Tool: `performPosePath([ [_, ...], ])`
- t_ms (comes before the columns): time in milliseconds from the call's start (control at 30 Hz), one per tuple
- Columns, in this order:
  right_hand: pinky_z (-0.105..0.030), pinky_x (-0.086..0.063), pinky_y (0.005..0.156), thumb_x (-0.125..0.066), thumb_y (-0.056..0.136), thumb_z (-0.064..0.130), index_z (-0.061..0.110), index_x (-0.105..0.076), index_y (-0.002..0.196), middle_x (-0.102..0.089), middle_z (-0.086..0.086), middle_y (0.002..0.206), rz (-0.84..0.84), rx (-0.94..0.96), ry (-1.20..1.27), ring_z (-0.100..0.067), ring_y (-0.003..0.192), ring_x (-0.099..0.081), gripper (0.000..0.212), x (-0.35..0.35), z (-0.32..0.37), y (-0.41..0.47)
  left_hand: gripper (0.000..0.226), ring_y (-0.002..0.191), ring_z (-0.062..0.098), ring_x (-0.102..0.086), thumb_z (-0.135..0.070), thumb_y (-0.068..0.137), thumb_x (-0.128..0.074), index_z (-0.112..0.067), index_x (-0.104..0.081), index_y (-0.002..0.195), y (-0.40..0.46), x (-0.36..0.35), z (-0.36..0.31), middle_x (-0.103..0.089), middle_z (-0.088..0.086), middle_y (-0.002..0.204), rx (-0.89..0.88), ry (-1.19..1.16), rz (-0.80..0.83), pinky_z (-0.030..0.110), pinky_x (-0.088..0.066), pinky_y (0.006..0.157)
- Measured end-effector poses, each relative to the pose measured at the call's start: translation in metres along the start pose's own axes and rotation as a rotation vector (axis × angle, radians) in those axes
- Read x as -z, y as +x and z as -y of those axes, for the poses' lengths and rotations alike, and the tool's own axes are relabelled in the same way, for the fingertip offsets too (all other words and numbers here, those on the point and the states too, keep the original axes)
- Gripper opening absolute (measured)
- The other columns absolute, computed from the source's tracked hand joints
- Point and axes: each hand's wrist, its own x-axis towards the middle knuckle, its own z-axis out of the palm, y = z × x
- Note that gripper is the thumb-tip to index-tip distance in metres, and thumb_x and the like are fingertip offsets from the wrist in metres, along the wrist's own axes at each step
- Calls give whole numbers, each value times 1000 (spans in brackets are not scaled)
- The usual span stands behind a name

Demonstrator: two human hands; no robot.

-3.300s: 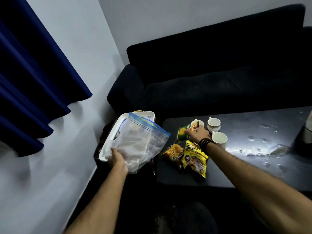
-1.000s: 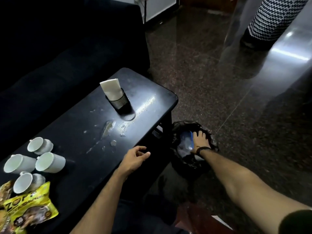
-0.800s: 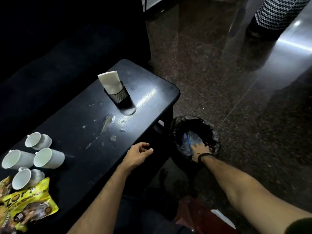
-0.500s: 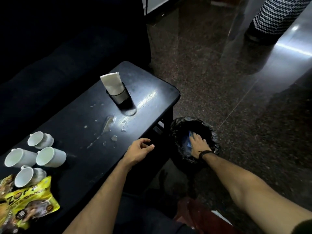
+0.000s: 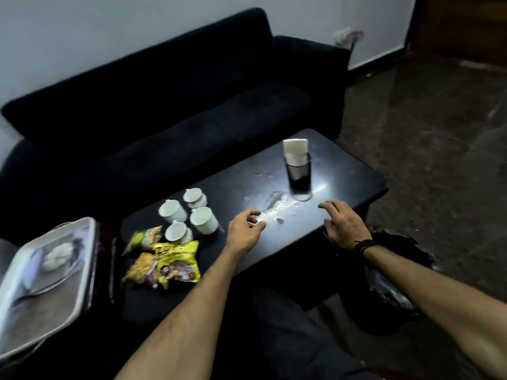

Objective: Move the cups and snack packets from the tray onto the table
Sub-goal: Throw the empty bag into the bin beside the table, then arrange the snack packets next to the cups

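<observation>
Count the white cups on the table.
4, clustered left of the table's middle, all seemingly on their sides: far cup, left cup, right cup, near cup touching the snack packets. None appear hidden.

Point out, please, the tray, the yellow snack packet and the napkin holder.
tray (image 5: 92, 244): head view, on its right rim.
yellow snack packet (image 5: 178, 263): head view, middle of its front.
napkin holder (image 5: 298, 175): head view, on its dark wall.

dark sofa (image 5: 192, 111), napkin holder (image 5: 297, 171), black bin bag (image 5: 395, 270)
</observation>
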Motion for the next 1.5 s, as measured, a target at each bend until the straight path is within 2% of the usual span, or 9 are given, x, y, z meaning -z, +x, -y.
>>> performPosePath([
  [67, -37, -48, 86, -67, 74, 4, 8, -63, 115, -62, -12, 110, -26, 81, 33, -33, 98, -60, 41, -4, 38, 19, 27, 74, 16, -56, -15, 85, -70, -9, -65, 111, -5, 26, 13, -60, 5, 88, 12, -35, -60, 29, -50, 76],
  [233, -40, -52, 84, -61, 79, 7, 10, -62, 114, -61, -10, 110, -2, 244, 107, -32, 102, -59, 35, -30, 126, 51, 25, 76, 14, -59, -17, 82, -72, -14, -67, 107, -30, 87, 57, -61, -1, 84, 81, -43, -198, 25, -50, 75],
  [500, -38, -52, 82, -59, 84, 22, 18, -53, 121, -55, -5, 119, 334, 447, 199, -30, 105, -58, 38, -100, 271, 62, 25, 82, 19, -62, -21, 78, -75, -16, -70, 102, -93, 179, 164, -64, 0, 84, 375, -46, -458, 23, -45, 73],
  [733, -50, -36, 113, -57, 90, 44, 31, -22, 152, -18, -3, 161, 709, 450, 39, -33, 143, -25, 73, -166, 323, 57, 38, 104, 23, -61, -29, 83, -72, -18, -64, 118, -99, 186, 220, -63, 10, 114, 543, -9, -403, 30, -50, 90],
  [867, -48, -35, 113, -57, 88, 44, 34, -28, 149, -9, 0, 164, 687, 470, 54, -33, 146, -17, 69, -189, 343, 47, 57, 124, 28, -52, -34, 88, -65, -20, -46, 141, -85, 181, 233, -48, 11, 137, 559, 10, -428, 34, -43, 102],
  [1067, -47, -35, 106, -42, 92, 44, 32, -44, 137, -29, -1, 158, 659, 520, 39, -30, 139, -32, 47, -196, 368, 64, 66, 148, 31, -19, -53, 95, -42, -38, -15, 154, -61, 167, 252, -1, 8, 164, 558, 187, -379, 43, -29, 115],
  [1267, -43, -39, 108, -45, 90, 14, 16, -49, 135, -42, -10, 149, 475, 569, 245, -32, 133, -42, 45, -199, 406, 115, 70, 146, 32, -24, -67, 91, -33, -38, -17, 153, -60, 146, 280, -4, 11, 163, 434, 438, -432, 43, -35, 111],
  [1400, -44, -31, 116, -53, 85, 8, 18, -38, 144, -27, -13, 157, 632, 526, 58, -34, 143, -26, 62, -215, 427, 148, 74, 147, 31, -22, -68, 89, -37, -39, -17, 154, -56, 139, 296, -3, 10, 164, 371, 459, -516, 44, -30, 115],
  [1500, -51, -34, 112, -49, 91, 17, 22, -42, 143, -12, -11, 162, 744, 449, -86, -38, 143, -21, 53, -233, 425, 151, 77, 148, 29, -19, -74, 86, -32, -43, -10, 153, -50, 136, 302, 2, 5, 165, 384, 442, -523, 46, -23, 119],
])
